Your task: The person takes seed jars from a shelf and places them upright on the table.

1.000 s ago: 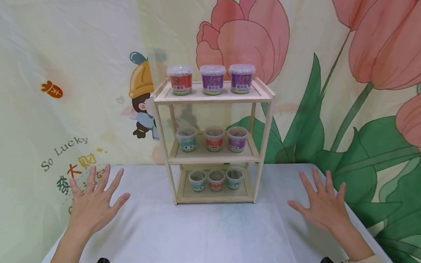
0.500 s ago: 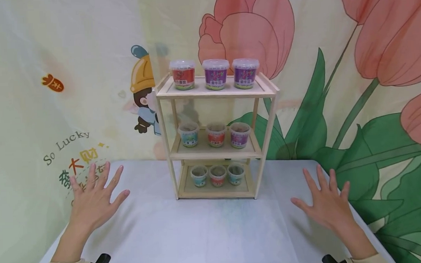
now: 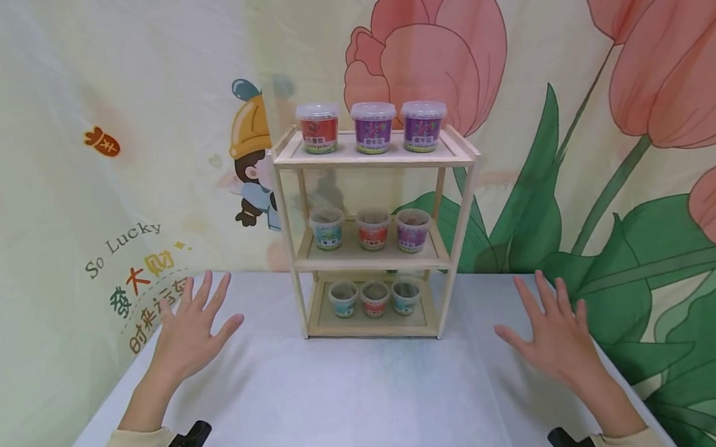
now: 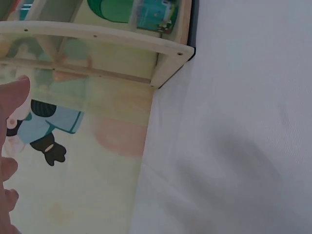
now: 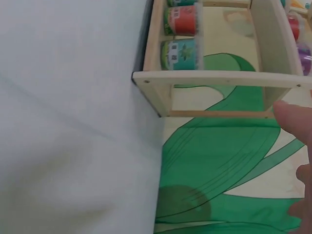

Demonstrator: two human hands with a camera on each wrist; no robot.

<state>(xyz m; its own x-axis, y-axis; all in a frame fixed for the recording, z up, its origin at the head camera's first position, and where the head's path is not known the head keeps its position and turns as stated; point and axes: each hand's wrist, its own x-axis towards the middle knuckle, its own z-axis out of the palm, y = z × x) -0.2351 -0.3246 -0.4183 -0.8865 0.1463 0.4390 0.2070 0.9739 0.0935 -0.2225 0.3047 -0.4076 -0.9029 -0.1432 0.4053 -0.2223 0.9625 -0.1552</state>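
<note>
The left hand (image 3: 190, 334) and the right hand (image 3: 554, 335) are spread wide, fingers apart and palms down, and neither holds anything. Both seem raised over the tabletop (image 3: 364, 397), judging by the soft shadows beside them. Set wide like this, they leave the front of the wooden rack (image 3: 371, 264) uncovered.

The rack stands upright between them, farther from the person and well apart from either hand. It carries three cups on each level, probably lined up so every label faces forward; the raised edges likely keep them from sliding off. On top stand a red cup (image 3: 320, 135) and two purple cups (image 3: 373, 135), spaced apart, with clear lids. The middle level has blue, red and purple ones; the bottom, a red one between two blue, packed close. Whether those lower six are lidded, I cannot tell. Behind hangs a printed cloth (image 3: 176, 105) with big pink tulips.
</note>
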